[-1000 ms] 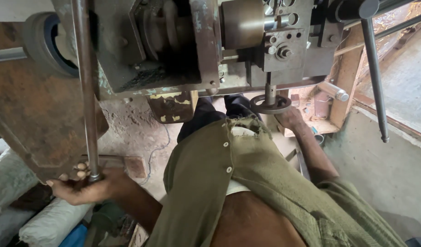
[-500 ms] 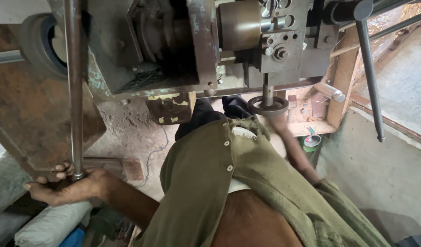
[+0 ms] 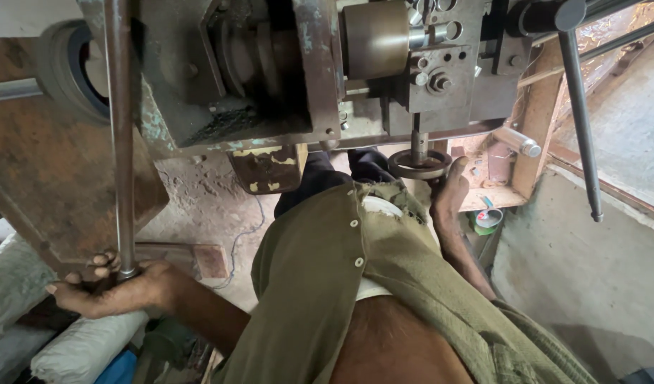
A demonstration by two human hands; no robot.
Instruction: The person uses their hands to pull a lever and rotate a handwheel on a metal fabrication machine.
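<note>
Both grips hold as before: left hand (image 3: 110, 291) curled around the long steel lever (image 3: 119, 142), right hand (image 3: 448, 192) clasping the small handwheel (image 3: 419, 164).

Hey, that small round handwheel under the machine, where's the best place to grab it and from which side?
Grip the handwheel by its outer rim, coming up from below on its right. It lies flat on a vertical spindle with the machine body close above, so only the underside and edge are open. The right hand already meets the rim there, while the left hand holds the foot of the long metal rod.

Workshop: heavy greasy metal machine (image 3: 284, 78), dirt floor (image 3: 213, 206).
</note>
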